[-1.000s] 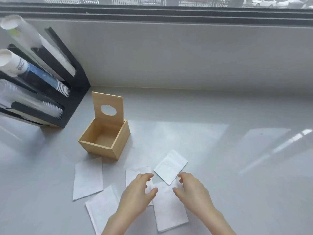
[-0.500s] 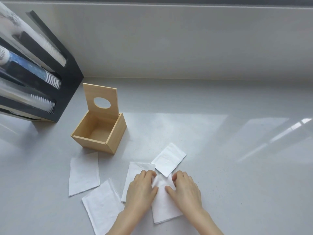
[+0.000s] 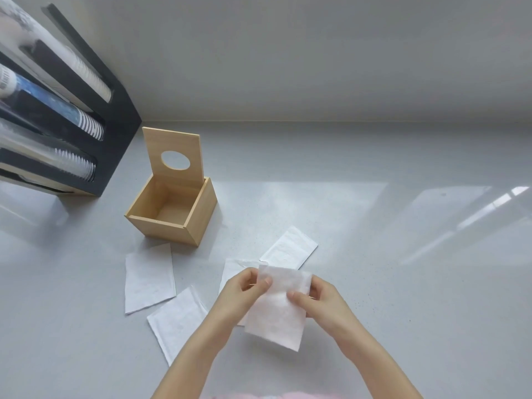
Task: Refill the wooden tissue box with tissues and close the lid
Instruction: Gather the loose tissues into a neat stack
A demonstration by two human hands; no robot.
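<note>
Tissue [image 3: 276,309] now lifted by both hands, hiding another beneath

Café-style counter [image 3: 374,226] with a cup dispenser [image 3: 66,110].

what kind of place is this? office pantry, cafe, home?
Probably an office pantry or cafe service counter, though that is a guess. A black rack holds sleeves of stacked disposable cups on a plain grey countertop, and a wooden tissue box is being refilled by hand.
</note>
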